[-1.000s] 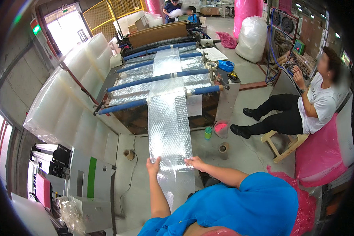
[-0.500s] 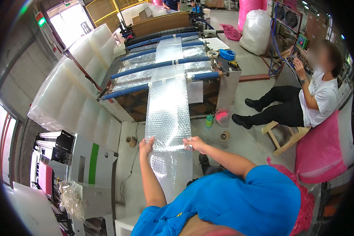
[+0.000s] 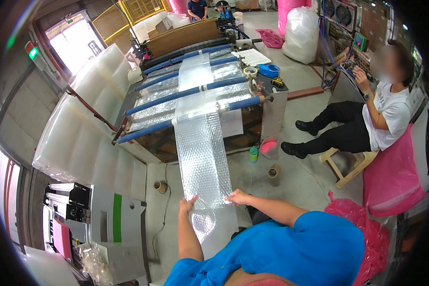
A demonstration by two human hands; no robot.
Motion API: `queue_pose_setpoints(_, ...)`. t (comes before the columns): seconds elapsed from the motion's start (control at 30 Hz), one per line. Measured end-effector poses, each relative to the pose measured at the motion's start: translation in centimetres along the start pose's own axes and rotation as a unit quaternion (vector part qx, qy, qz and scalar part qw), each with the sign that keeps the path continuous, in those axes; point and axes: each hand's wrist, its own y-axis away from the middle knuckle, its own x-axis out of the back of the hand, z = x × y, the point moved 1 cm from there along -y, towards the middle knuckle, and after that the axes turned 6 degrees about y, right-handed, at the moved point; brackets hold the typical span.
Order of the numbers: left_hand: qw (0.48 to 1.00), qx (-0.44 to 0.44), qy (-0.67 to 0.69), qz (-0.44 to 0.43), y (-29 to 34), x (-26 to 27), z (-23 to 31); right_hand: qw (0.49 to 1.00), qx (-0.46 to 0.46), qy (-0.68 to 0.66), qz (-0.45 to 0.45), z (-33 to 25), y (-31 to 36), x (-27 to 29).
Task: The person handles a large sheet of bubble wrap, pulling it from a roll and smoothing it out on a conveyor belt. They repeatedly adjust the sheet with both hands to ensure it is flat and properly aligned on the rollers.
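Note:
A long strip of clear bubble wrap runs from the machine toward me and hangs down in front of my body. My left hand pinches its left edge. Level with it, my right hand grips the right edge, the fingers closed on the film. Between my hands the strip is pulled fairly flat, and a crosswise line shows there. Farther off, the strip passes over the blue rollers of the machine.
At the right a person sits on a low wooden stool. Cardboard cores, a green bottle and a pink-filled bag stand on the floor. Large wrapped stacks line the left. Pink plastic lies behind my right side.
Both hands have moved toward my body and slightly right, drawing the bubble wrap along. My grip on both edges stays the same. The view has shifted a little.

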Motion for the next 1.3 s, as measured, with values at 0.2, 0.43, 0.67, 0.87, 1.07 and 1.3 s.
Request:
queue_pose_setpoints(0.2, 0.991, -0.076, -0.036, 0.099, -3.6, -2.4, 2.2, 0.993, 0.053, -0.009, 0.101, 0.1, -3.0, 2.3)
queue_pose_setpoints(0.43, 0.994, -0.094, 0.043, 0.030, -4.2, -2.9, 13.1, 0.995, 0.034, -0.021, 0.092, -2.3, -9.1, 7.5)
queue_pose_setpoints(0.67, 0.985, -0.156, 0.036, 0.061, -10.2, -3.4, 18.7, 0.982, 0.088, -0.075, 0.151, -5.7, -14.5, 11.8)
queue_pose_setpoints(0.87, 0.949, -0.260, 0.142, 0.106, -13.1, -4.0, 20.7, 0.975, 0.120, -0.116, 0.146, -8.2, -16.5, 14.6)
queue_pose_setpoints(1.07, 0.971, -0.166, 0.163, 0.051, -12.2, -5.0, 15.0, 0.968, 0.060, -0.214, 0.121, -8.6, -14.5, 13.2)
queue_pose_setpoints(1.3, 0.994, -0.016, 0.090, -0.059, -8.1, -3.7, 9.7, 0.962, -0.001, -0.269, 0.054, -6.3, -10.3, 8.3)
